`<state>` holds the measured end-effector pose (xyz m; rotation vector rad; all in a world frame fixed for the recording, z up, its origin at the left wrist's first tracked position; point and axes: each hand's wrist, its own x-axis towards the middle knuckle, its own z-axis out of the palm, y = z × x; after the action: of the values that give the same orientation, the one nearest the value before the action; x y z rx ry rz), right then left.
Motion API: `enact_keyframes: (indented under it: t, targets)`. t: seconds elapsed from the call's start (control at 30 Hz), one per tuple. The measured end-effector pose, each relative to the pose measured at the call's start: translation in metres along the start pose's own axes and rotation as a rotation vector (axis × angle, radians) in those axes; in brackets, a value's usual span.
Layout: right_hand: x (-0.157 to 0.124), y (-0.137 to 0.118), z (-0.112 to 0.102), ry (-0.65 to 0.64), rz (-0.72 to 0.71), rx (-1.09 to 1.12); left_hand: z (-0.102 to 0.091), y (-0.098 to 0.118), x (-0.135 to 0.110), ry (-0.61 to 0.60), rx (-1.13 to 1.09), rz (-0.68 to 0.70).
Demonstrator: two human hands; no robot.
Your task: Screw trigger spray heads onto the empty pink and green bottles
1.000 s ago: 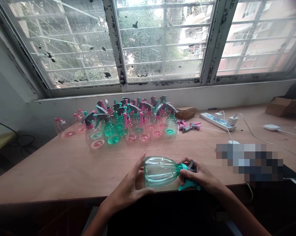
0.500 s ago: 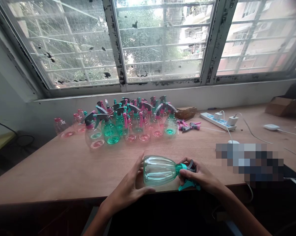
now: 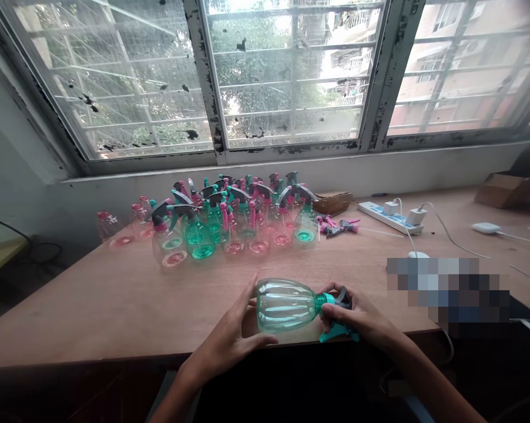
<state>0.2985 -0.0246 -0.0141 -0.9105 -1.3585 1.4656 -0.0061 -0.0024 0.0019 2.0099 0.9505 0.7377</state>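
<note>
A clear green spray bottle [image 3: 287, 305] lies on its side in the air over the table's front edge, its base pointing left. My left hand [image 3: 230, 335] cups the base, fingers behind it and the thumb stretched along the lower side. At the neck, my right hand [image 3: 348, 314] grips the spray head [image 3: 335, 332], which is turquoise and dark grey and points down. Part of the head is hidden behind my right fingers.
Several pink and green spray bottles [image 3: 201, 238] stand at the back of the wooden table [image 3: 115, 305]. Open-necked pink bottles [image 3: 108, 226] are at their left. Loose pink spray heads [image 3: 339, 227], a power strip [image 3: 389, 218] and a cardboard box [image 3: 503, 191] lie farther right.
</note>
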Motion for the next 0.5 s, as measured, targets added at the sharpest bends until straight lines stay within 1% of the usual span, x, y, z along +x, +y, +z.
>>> enact_keyframes:
  t: [0.1,0.33,0.4,0.5]
  targets:
    - [0.0007,0.0003,0.0001,0.003,0.001,0.004,-0.0003,0.0033,0.0004,0.028,0.063,0.009]
    - [-0.0003,-0.0001,-0.0001,0.011,0.006,0.005,-0.0005,0.0032,-0.0015,-0.03,-0.057,0.001]
    - [-0.0008,-0.0001,-0.0005,0.008,0.002,0.0,-0.0007,0.0037,-0.0013,-0.02,-0.063,-0.011]
    - [-0.0007,0.0005,-0.001,-0.002,-0.005,-0.003,-0.0012,0.0038,-0.001,0.005,-0.017,-0.023]
